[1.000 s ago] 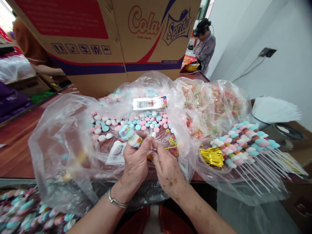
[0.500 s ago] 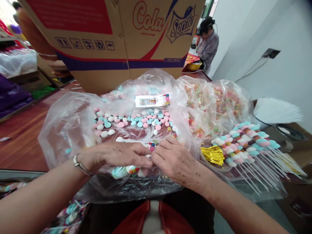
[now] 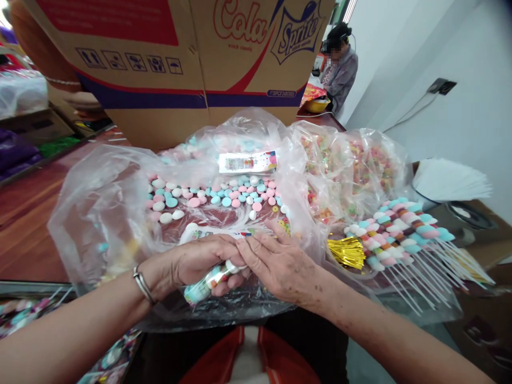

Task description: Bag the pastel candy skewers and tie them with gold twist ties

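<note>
One wrapped candy (image 3: 205,285) in left fingers (image 3: 220,289)

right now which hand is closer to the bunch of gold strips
Right. The right hand lies left of the gold strips, not touching; the left hand is farther left.

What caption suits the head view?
Left hand holds a clear-wrapped row of multicoloured candies, right hand close by.

Your left hand (image 3: 208,261) grips the clear-wrapped candy stick (image 3: 208,285) aslant, its pale-blue end pointing left and toward you.
</note>
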The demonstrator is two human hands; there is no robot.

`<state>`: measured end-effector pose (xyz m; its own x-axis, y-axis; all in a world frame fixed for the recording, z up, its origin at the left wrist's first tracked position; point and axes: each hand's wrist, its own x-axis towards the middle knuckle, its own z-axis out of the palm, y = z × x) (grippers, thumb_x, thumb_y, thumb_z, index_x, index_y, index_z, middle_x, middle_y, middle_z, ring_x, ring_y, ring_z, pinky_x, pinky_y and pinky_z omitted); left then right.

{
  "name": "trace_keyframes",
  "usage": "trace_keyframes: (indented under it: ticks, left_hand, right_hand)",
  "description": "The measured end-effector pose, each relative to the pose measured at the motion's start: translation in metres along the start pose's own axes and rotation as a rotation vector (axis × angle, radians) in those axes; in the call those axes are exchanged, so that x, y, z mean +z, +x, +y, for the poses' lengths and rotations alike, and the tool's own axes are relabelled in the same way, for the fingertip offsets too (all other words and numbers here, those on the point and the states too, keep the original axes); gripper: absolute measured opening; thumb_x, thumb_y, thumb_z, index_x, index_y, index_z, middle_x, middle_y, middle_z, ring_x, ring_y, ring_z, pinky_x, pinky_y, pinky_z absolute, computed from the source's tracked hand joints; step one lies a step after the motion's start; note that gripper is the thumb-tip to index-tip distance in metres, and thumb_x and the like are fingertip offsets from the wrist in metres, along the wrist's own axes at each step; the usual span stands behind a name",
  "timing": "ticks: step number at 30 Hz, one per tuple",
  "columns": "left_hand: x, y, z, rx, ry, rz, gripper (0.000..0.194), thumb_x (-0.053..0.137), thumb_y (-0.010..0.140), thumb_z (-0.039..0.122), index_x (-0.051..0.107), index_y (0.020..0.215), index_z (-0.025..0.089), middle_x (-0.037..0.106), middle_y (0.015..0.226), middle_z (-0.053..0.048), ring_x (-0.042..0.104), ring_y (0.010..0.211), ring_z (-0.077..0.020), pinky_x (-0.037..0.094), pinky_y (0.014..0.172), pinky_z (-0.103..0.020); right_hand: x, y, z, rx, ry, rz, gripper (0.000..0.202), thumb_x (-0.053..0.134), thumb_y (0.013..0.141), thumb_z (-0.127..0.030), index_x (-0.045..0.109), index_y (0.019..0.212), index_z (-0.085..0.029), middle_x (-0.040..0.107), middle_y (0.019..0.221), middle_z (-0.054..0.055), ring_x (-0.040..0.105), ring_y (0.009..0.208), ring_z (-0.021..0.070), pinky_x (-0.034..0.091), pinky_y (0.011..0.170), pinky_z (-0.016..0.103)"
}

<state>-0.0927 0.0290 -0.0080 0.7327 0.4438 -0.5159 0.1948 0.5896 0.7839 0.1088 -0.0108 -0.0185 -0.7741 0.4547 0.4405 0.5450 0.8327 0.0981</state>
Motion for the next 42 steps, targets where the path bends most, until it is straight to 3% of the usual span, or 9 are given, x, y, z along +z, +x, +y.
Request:
trace_keyframes:
  ticks: [5, 11, 15, 18, 21, 24, 28, 35, 42]
  left_hand:
    - [0.004, -0.006, -0.008, -0.064, 0.208, -0.046, 0.014, 0.056, 0.077, 0.022, 0.070, 0.074, 0.019, 0.052, 0.053, 0.000, 0.039, 0.040, -0.0120, 0.031, 0.038, -0.022]
    - [0.019, -0.008, -0.039, 0.617, 1.124, 0.355, 0.015, 0.054, 0.087, 0.019, 0.069, 0.085, 0.022, 0.064, 0.075, -0.007, 0.051, 0.063, -0.0200, 0.043, 0.062, -0.029]
    - [0.018, -0.010, -0.044, 0.823, 1.388, 0.389, 0.020, 0.055, 0.088, 0.015, 0.070, 0.098, 0.022, 0.067, 0.083, -0.010, 0.056, 0.072, -0.0219, 0.045, 0.068, -0.030]
    - [0.013, -0.010, -0.033, 0.851, 1.188, 0.521, 0.016, 0.058, 0.087, 0.017, 0.073, 0.090, 0.022, 0.064, 0.073, -0.006, 0.055, 0.064, -0.0174, 0.044, 0.062, -0.026]
    - [0.009, -0.005, -0.021, 0.648, 0.698, 0.655, 0.016, 0.062, 0.086, 0.027, 0.070, 0.073, 0.021, 0.056, 0.055, -0.001, 0.049, 0.049, -0.0124, 0.038, 0.046, -0.020]
    - [0.009, 0.001, -0.015, 0.457, 0.191, 0.614, 0.021, 0.066, 0.081, 0.034, 0.066, 0.066, 0.019, 0.058, 0.052, -0.001, 0.045, 0.038, -0.0103, 0.026, 0.033, -0.017]
    - [0.014, 0.006, -0.012, 0.416, -0.175, 0.513, 0.016, 0.072, 0.073, 0.028, 0.064, 0.066, 0.017, 0.068, 0.064, -0.007, 0.052, 0.039, -0.0117, 0.033, 0.032, -0.017]
    - [0.024, 0.011, -0.011, 0.374, -0.337, 0.400, 0.014, 0.069, 0.075, 0.022, 0.063, 0.067, 0.012, 0.067, 0.062, -0.007, 0.052, 0.040, -0.0091, 0.036, 0.035, -0.016]
    - [0.029, 0.025, -0.016, 0.379, -0.266, 0.391, 0.018, 0.064, 0.080, 0.025, 0.060, 0.068, 0.013, 0.068, 0.063, -0.006, 0.054, 0.040, -0.0100, 0.040, 0.035, -0.017]
  right_hand:
    - [0.012, -0.010, -0.013, -0.015, 0.013, -0.043, 0.030, 0.034, 0.096, -0.010, 0.064, 0.096, -0.011, 0.065, 0.083, 0.010, 0.052, 0.079, 0.0225, 0.042, 0.090, 0.045]
    - [0.007, -0.010, -0.017, 0.234, 0.338, -0.265, 0.025, 0.045, 0.087, -0.013, 0.055, 0.065, -0.019, 0.059, 0.063, 0.002, 0.048, 0.061, 0.0170, 0.042, 0.070, 0.035]
    - [-0.021, 0.002, 0.003, 0.508, 0.821, -0.400, 0.031, 0.047, 0.086, -0.012, 0.047, 0.056, -0.020, 0.049, 0.054, -0.006, 0.042, 0.053, 0.0103, 0.034, 0.054, 0.023]
    - [-0.028, 0.003, 0.026, 0.593, 0.942, -0.312, 0.034, 0.039, 0.095, -0.018, 0.053, 0.063, -0.019, 0.054, 0.061, -0.005, 0.048, 0.056, 0.0100, 0.035, 0.054, 0.021]
    - [-0.013, -0.004, 0.045, 0.598, 0.509, -0.220, 0.031, 0.039, 0.098, -0.020, 0.060, 0.076, -0.018, 0.063, 0.077, 0.001, 0.057, 0.072, 0.0146, 0.043, 0.067, 0.026]
    - [0.009, -0.012, 0.048, 0.475, 0.074, -0.343, 0.018, 0.051, 0.089, -0.007, 0.066, 0.083, -0.014, 0.067, 0.088, 0.010, 0.058, 0.085, 0.0223, 0.044, 0.076, 0.033]
    - [0.024, -0.017, 0.040, 0.463, 0.001, -0.377, 0.021, 0.052, 0.083, 0.001, 0.067, 0.087, -0.012, 0.067, 0.095, 0.015, 0.058, 0.090, 0.0256, 0.045, 0.074, 0.034]
    - [0.019, -0.006, 0.040, 0.570, 0.101, -0.260, 0.024, 0.043, 0.095, -0.009, 0.066, 0.087, -0.014, 0.068, 0.086, 0.008, 0.059, 0.083, 0.0185, 0.044, 0.074, 0.029]
    - [0.020, 0.007, 0.018, 0.821, 0.785, 0.059, 0.023, 0.050, 0.088, -0.011, 0.058, 0.068, -0.018, 0.057, 0.066, -0.005, 0.053, 0.064, 0.0100, 0.038, 0.062, 0.021]
